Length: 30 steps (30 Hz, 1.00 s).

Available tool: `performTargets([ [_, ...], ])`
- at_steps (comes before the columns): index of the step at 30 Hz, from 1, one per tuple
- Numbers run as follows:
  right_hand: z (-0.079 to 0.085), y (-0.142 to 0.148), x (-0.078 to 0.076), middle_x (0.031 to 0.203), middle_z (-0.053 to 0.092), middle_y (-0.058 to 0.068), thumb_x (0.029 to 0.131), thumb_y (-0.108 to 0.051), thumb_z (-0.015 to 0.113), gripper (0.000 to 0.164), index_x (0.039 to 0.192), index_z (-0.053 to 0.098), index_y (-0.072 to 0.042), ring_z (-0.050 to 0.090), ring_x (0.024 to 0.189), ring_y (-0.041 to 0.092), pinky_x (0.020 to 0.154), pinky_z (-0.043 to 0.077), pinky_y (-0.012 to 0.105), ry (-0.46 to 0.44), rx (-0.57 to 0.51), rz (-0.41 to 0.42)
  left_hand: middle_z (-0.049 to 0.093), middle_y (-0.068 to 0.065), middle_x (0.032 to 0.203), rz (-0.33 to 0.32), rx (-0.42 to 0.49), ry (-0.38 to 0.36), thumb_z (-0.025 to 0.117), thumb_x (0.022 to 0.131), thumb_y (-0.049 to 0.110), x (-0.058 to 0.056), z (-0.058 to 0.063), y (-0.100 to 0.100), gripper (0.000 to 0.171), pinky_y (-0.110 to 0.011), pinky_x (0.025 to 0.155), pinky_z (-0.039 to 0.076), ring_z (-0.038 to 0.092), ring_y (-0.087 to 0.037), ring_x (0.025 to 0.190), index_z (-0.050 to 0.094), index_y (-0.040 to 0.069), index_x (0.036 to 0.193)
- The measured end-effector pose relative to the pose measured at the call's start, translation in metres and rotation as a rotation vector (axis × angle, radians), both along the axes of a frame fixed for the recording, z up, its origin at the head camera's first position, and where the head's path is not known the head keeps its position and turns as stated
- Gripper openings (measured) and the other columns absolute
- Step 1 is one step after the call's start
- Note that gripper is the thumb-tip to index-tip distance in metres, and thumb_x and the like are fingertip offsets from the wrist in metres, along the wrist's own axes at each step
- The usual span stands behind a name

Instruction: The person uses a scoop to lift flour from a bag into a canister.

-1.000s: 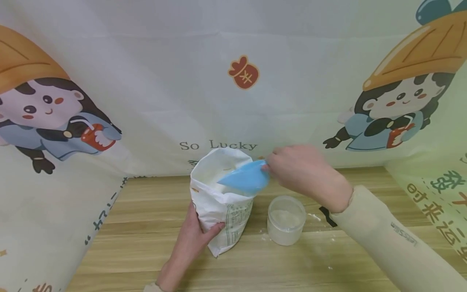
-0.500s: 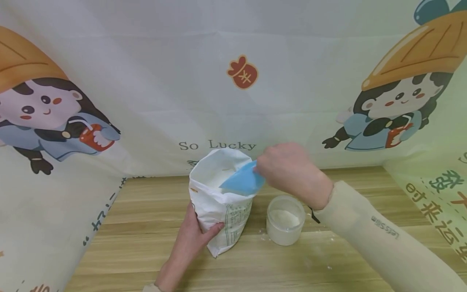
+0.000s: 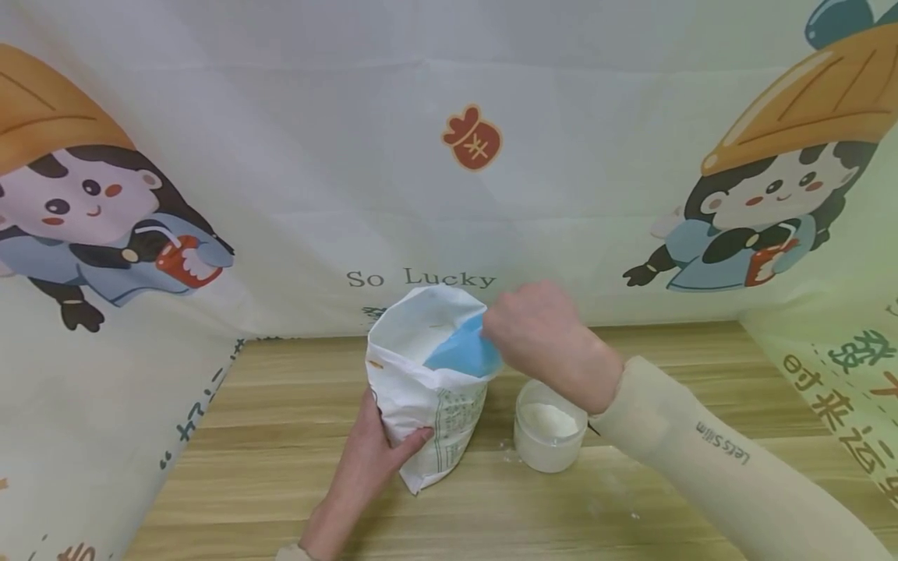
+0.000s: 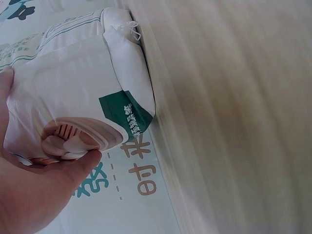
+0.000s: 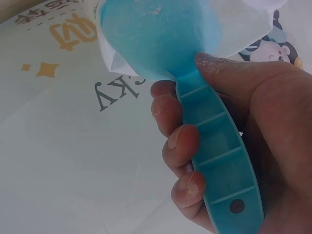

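Observation:
My left hand [image 3: 386, 444] grips the lower part of a white bag [image 3: 414, 397], thumb across its front and fingers round the side. The bag stands on the table, mouth open, with white powder inside. In the left wrist view, the bag [image 4: 63, 92] shows a green label and a food picture. My right hand [image 3: 543, 335] holds a blue scoop [image 3: 463, 351] by its handle, fingers curled round it. The scoop's bowl dips into the bag's mouth, its tip hidden inside. In the right wrist view, the scoop's ribbed handle [image 5: 222, 151] lies across my powder-dusted fingers.
Right of the bag, a clear round tub [image 3: 549, 436] holding white powder stands under my right wrist. Spots of powder lie on the wooden table [image 3: 281, 436] around it. A printed backdrop [image 3: 337, 156] rises behind and at both sides.
My right hand has moved left, pushing the scoop further into the bag's mouth. The left hand and the bag have stayed in place.

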State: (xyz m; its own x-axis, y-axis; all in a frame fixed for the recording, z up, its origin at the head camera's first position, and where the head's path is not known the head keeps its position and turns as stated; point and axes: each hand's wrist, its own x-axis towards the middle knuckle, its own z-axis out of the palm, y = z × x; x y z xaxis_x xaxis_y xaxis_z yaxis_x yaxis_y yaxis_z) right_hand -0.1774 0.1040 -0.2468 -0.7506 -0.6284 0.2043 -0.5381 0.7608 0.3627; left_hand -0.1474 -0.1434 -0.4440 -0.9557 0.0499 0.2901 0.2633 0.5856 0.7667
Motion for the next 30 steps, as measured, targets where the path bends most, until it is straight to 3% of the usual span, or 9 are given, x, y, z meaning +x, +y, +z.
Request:
performTargets([
  [8, -0.002, -0.009, -0.002, 0.060, 0.048, -0.002, 0.088, 0.002, 0.064, 0.034, 0.061, 0.054, -0.016, 0.036, 0.053, 0.015, 0.043, 0.042, 0.032, -0.020, 0.014, -0.030, 0.061, -0.020, 0.124, 0.001, 0.002, -0.019, 0.089, 0.083, 0.030, 0.000, 0.002, 0.000, 0.095, -0.057, 0.098, 0.051, 0.062, -0.037, 0.112, 0.030, 0.003, 0.153],
  [18, -0.011, -0.017, -0.008, 0.055, 0.046, -0.003, 0.087, 0.003, 0.065, 0.038, 0.057, 0.053, -0.016, 0.033, 0.050, 0.015, 0.041, 0.042, 0.034, 0.096, -0.028, -0.001, 0.062, -0.018, 0.121, 0.000, 0.000, -0.004, 0.089, 0.082, 0.028, 0.001, 0.002, -0.001, 0.093, -0.056, 0.096, 0.052, 0.063, -0.036, 0.111, 0.032, 0.002, 0.151],
  [30, -0.015, -0.027, -0.012, 0.060, 0.056, -0.002, 0.089, 0.000, 0.067, 0.031, 0.063, 0.063, -0.017, 0.043, 0.052, 0.014, 0.043, 0.047, 0.036, 0.061, -0.030, -0.039, 0.061, -0.020, 0.123, -0.002, 0.003, -0.021, 0.089, 0.083, 0.031, 0.001, 0.003, 0.000, 0.094, -0.057, 0.098, 0.051, 0.062, -0.037, 0.113, 0.032, 0.001, 0.151],
])
